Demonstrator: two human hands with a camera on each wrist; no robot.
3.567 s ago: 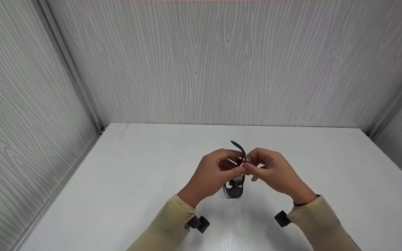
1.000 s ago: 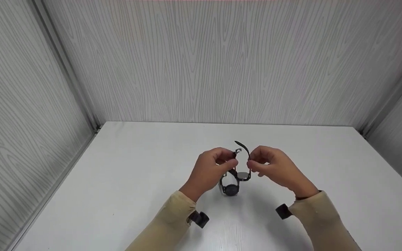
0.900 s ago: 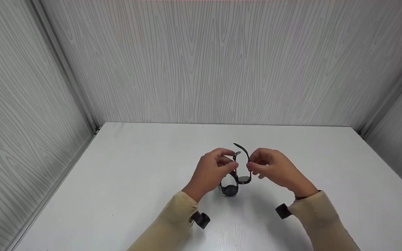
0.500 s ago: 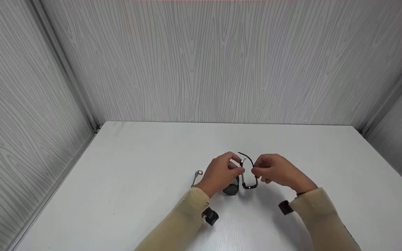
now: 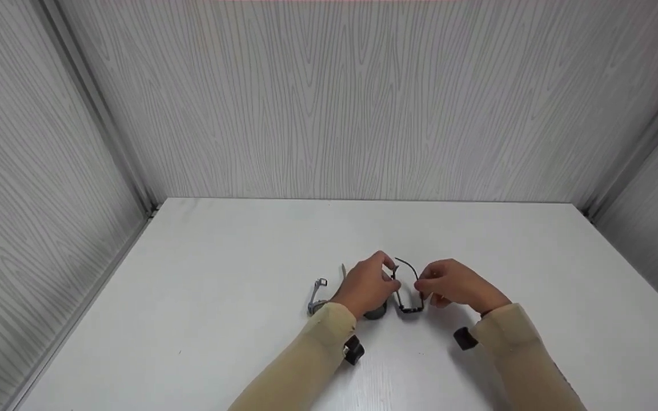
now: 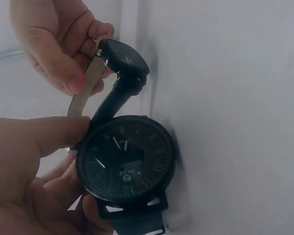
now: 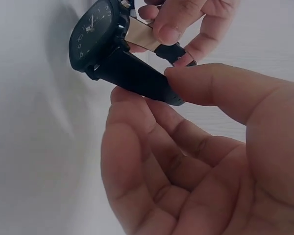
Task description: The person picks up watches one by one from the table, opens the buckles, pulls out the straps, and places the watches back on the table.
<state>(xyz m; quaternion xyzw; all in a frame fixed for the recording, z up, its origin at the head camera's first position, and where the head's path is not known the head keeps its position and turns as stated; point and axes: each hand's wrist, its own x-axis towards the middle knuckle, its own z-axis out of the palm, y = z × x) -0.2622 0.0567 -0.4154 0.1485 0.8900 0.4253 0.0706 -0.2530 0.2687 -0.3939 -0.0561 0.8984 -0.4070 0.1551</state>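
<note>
Both hands pinch the strap ends of a dark-strapped watch [image 5: 411,310], its dial hanging lowest, close over the table. My left hand [image 5: 368,282] grips the buckle end, where the strap's pale lining [image 7: 141,34] shows. Between thumb and fingers, my right hand [image 5: 456,283] holds the other strap half [image 7: 137,73]. A larger black round watch [image 6: 127,159] stands beside the left hand; in the head view that hand hides much of it. Left of the left wrist sits a grey watch [image 5: 315,299], its buckle raised and part of it hidden.
A white table [image 5: 237,257] carries the watches. Wood-grain panels [image 5: 306,103] rise at its back and sides. Small black wrist devices [image 5: 466,338] stick out from both beige sleeves.
The strap ends, together at first, have come apart. Both hands have lowered the watch and brought it slightly right. The grey watch has come into view as the left arm shifted right.
</note>
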